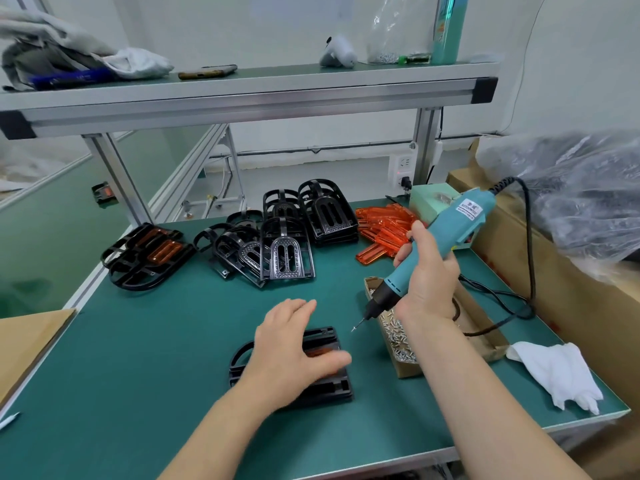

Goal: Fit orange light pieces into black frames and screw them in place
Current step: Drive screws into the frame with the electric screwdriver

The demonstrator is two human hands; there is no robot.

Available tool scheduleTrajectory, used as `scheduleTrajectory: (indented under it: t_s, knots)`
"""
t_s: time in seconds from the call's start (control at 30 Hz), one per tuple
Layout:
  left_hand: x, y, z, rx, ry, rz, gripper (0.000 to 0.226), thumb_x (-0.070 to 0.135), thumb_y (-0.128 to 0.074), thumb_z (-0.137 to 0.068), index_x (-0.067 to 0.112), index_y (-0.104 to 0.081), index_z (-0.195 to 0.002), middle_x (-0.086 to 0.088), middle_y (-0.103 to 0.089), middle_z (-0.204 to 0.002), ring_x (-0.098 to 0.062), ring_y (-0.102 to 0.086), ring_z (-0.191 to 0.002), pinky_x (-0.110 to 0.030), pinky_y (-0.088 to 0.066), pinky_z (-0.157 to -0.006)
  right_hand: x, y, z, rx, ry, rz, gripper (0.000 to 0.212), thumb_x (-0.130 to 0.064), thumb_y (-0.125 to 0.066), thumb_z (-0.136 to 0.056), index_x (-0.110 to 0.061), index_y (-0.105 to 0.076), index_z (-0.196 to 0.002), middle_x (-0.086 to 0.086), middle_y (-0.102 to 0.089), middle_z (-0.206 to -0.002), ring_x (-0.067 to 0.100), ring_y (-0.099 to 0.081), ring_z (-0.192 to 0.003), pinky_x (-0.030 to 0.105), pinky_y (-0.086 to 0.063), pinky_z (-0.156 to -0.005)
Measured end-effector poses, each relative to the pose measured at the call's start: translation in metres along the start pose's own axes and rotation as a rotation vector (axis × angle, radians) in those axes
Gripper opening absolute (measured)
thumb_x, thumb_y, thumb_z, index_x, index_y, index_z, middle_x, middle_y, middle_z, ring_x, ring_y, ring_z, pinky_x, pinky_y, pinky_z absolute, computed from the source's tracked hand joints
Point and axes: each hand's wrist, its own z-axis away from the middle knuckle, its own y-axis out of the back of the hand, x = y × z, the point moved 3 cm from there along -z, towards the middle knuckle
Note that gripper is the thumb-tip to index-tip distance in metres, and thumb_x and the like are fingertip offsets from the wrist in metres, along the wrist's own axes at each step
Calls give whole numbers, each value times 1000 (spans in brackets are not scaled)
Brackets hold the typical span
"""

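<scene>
Black plastic lay under the left hand [294, 351]: the black frame [334, 393], at 6 o'clock on the counter [156, 358], was pressed flat by fairly straight fingers, and an orange light piece [322, 351] showed between them. The right hand [429, 271] was clenched round the teal electric screwdriver [450, 230], whose bit hung in the air at 2 o'clock of the frame, apart from it. Whether a screw sat on the bit could not be told.

Risks, as judged:
- The thumb lay near where the bit would land, so a slip could catch it.
- A tilted bit could drive crooked and crack the orange piece.
- The trailing cord could drag the screw box [401, 344] at 3 o'clock.

Green matting covered the counter. It held spare frames [287, 244] at 12, loose orange pieces [384, 226] at 1, finished frames [145, 254] at 10 and a white cloth [557, 372] at 4. A shelf [277, 77] ran above.
</scene>
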Motion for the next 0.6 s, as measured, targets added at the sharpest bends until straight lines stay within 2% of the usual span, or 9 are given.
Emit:
scheduleTrajectory:
  t_s: [0.07,0.17,0.27,0.37,0.6]
  knots:
    - [-16,2,3,-247,-6,-229,137,96,-47,-50,20,-12,-158,8,-12,-163,-14,4,-152,-42,0,-123,1,-5,7,-63,37,34,21,-20,-72,-92,-10,-55,-99,-3,-55,-57,8,-50,-49,21,-47,-52]
    - [-33,1,8,-395,-8,-354,146,98,-48,-44,19,-4,-158,8,-5,-165,-13,12,-151,-49,10,-122,4,-12,19,-158,71,60,22,-22,-73,-90,-12,-53,-92,0,-51,-57,11,-46,-50,24,-44,-53]
    - [-36,-1,7,-382,0,-363,140,93,-54,-49,19,-8,-158,6,-17,-161,-14,-3,-151,-50,10,-121,9,-19,28,-221,117,91,23,-25,-73,-85,-16,-53,-82,1,-49,-55,12,-45,-50,27,-42,-53]
    - [-35,-3,7,-349,-12,-359,135,91,-56,-51,20,-13,-157,5,-26,-156,-15,-18,-147,-47,5,-123,17,-23,33,-235,148,121,22,-26,-74,-83,-17,-55,-78,-1,-51,-53,12,-48,-49,23,-44,-53]
    - [-37,-4,7,-302,-33,-333,136,93,-51,-44,22,-19,-156,7,-32,-151,-18,-26,-140,-38,-8,-121,39,-30,42,-306,196,231,28,-38,-76,-78,-16,-59,-80,-5,-55,-54,11,-51,-49,19,-44,-53]
